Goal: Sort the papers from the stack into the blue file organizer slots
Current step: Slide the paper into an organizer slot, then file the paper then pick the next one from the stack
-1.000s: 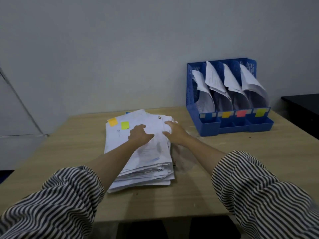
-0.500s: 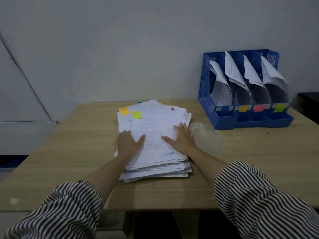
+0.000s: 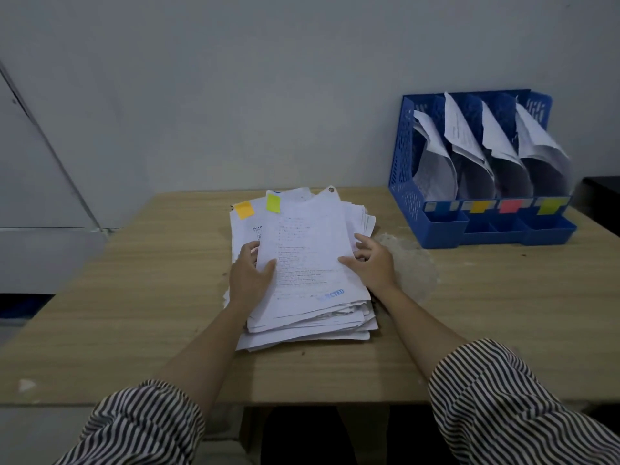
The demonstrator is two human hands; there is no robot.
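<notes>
Since half a second ago the top sheet (image 3: 303,253) has risen off the stack (image 3: 302,317) at mid-frame. Left hand (image 3: 250,275) pinches its left edge, thumb on top; right hand (image 3: 370,263) touches the right edge, fingers loosely spread, grip unclear. Best to peel this sheet alone, read its blue stamp, then carry it to the organizer (image 3: 436,226) at upper right.

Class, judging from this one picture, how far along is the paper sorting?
Done: all four slots of the blue plastic file organizer already hold papers. In hand: the left hand and right hand hold the top white printed sheet. Left: the thick stack of white papers on the wooden table.
</notes>
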